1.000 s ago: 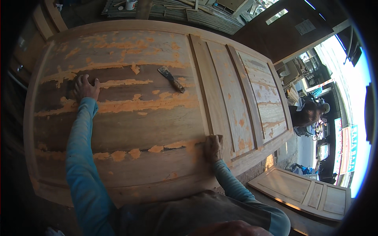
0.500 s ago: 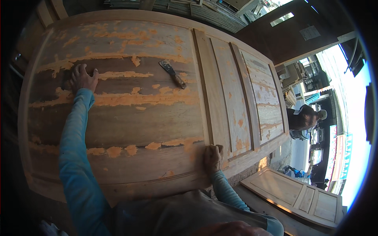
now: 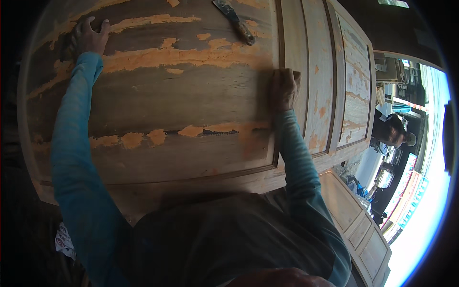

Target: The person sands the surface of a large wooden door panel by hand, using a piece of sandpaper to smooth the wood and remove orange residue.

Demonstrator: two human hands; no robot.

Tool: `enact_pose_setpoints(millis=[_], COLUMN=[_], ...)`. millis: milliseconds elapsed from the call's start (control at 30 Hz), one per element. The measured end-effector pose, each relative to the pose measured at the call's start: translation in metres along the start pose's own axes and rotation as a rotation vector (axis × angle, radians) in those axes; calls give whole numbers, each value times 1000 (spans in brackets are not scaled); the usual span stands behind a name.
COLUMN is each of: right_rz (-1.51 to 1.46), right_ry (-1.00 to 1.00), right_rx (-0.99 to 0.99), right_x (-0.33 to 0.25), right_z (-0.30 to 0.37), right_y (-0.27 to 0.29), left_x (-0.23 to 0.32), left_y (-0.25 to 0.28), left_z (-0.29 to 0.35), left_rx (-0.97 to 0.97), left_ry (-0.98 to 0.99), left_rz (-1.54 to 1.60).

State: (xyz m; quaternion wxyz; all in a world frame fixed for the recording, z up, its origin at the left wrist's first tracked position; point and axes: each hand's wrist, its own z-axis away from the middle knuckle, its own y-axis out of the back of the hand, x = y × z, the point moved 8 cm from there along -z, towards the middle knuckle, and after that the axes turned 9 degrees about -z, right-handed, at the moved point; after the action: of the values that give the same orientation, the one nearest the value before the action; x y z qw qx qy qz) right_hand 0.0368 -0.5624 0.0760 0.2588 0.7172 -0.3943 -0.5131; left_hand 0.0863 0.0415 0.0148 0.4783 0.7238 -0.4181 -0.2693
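A large wooden panelled door lies in front of me, smeared with streaks and patches of orange filler. My left hand rests on its left part, fingers spread, holding nothing. At the right edge of the big panel, beside the raised moulding, my right hand is closed in a fist against the wood. A brownish edge shows by its fingers, but what it holds is too indistinct to name. Between the hands, farther away, lies a putty knife with a dark blade and worn handle.
A second panelled door leans or lies at the lower right. Beyond the large door's right end is another person in dark clothing and a cap. Stacked boards stand behind. A crumpled printed bag is at the lower left.
My right hand has moved away from me, from the panel's near right corner up along its right edge. My left hand stays at about the same spot. The view has tilted nearer.
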Motion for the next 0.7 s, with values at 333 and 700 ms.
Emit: enact_pose_setpoints(millis=[333,700], right_rz=[144,6], right_ry=[-72,57], right_rx=[1,9], right_x=[5,-1], right_z=[-258,94], right_y=[-106,52], left_x=[5,19], left_y=[21,40], left_z=[-12,2], left_rx=[51,15], left_ry=[-54,69], left_rz=[131,59])
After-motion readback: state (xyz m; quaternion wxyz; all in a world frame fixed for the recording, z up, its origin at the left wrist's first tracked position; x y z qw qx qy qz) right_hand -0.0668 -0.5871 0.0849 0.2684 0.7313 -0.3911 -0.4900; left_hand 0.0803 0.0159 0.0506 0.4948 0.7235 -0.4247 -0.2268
